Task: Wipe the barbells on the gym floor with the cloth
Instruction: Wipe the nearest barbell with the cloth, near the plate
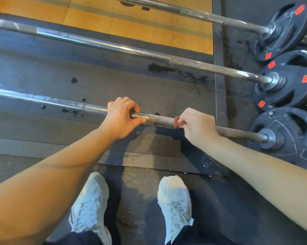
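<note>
The nearest barbell [159, 119] lay across the dark rubber floor [149, 82], running from the left edge to a black weight plate [294, 138] at the right. The person's left hand [121, 117] was wrapped around its shaft, fingers curled over the top and thumb beneath, where the shiny metal met the dull, rusty stretch. A little to the right, the right hand [197, 126] was closed over the same shaft. It held a reddish cloth [177, 123] bunched under the fingers and pressed against the bar; only a small fold of it showed at the thumb side. A short length of the rusty shaft lay bare between the two hands.

Farther away, the middle barbell [113, 47] and the far barbell [193, 13] lay roughly parallel to the first. Each ended at the right in its own black plate, the middle plate [290, 82] and the far plate [285, 29], both with orange stickers. The three plates stood close together along the right side. A wooden platform [131, 20] lay beyond the middle bar, under the far one. Black crumbs [159, 68] were scattered on the floor between the nearest and middle bars. At the near edge, two pale sneakers [175, 200] stood side by side on speckled matting.
</note>
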